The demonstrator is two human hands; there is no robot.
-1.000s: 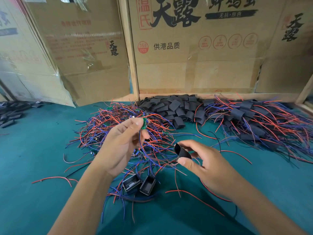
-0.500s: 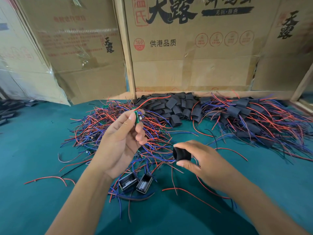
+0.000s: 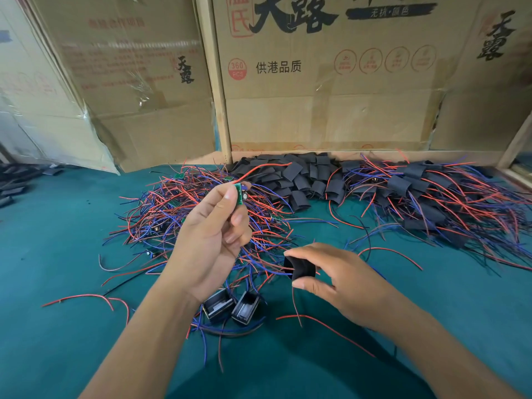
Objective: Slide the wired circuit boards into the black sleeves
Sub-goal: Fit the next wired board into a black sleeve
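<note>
My left hand (image 3: 210, 240) pinches a small green circuit board (image 3: 239, 193) upright at its fingertips, with a red wire arcing from it toward the back. My right hand (image 3: 339, 283) holds a black sleeve (image 3: 299, 267) between thumb and fingers, lower and to the right of the board, its open end facing left. Board and sleeve are apart. A tangle of red and blue wired boards (image 3: 178, 214) lies behind my left hand. A heap of empty black sleeves (image 3: 293, 177) sits at the back centre.
Sleeved boards with wires (image 3: 431, 197) are piled at the right. Two small black open boxes (image 3: 233, 308) lie near my left wrist on the green tabletop (image 3: 57, 341). Cardboard boxes (image 3: 331, 82) wall off the back. More black parts (image 3: 14, 182) lie at far left.
My left hand has lifted the board slightly and its red wire now arcs up and back. My right hand has turned the sleeve, holding roughly the same place.
</note>
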